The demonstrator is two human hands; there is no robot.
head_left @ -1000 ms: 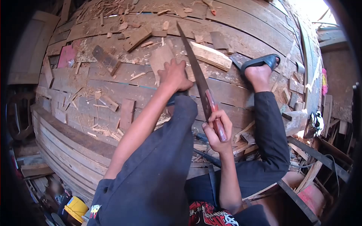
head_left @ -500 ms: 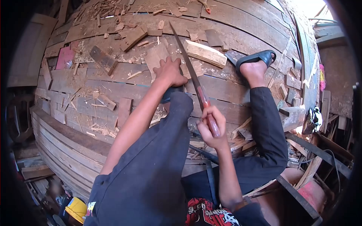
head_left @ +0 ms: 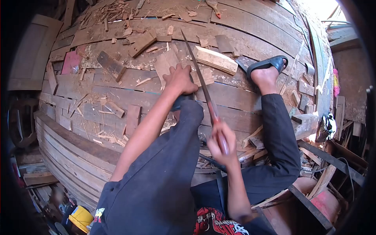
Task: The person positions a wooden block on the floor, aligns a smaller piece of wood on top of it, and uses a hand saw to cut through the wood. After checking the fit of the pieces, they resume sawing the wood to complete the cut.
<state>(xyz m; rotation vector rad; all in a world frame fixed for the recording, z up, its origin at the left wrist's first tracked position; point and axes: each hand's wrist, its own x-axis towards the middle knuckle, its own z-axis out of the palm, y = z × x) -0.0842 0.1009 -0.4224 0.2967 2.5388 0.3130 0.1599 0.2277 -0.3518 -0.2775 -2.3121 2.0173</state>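
My right hand, slightly blurred, is closed round the reddish handle of a long-bladed hand tool. Its dark, narrow blade points away from me and tapers to a tip; I cannot make out teeth. Left of the blade, my left hand lies with fingers spread, pressing down beside my bent knee. A thin light-brown board shows just beyond those fingers. On the blade's other side is a similar pale piece; whether the two are joined is hidden. Beyond lies a thick pale wood block.
Wood scraps and shavings litter the plank floor, including a dark block. My sandalled foot rests at the right. A paintbrush lies at the far edge. Stacked planks stand left; a yellow container is lower left.
My right hand has drawn back toward me, and the blade has come back with it. My left hand keeps its place among the boards. The whole view has shifted slightly.
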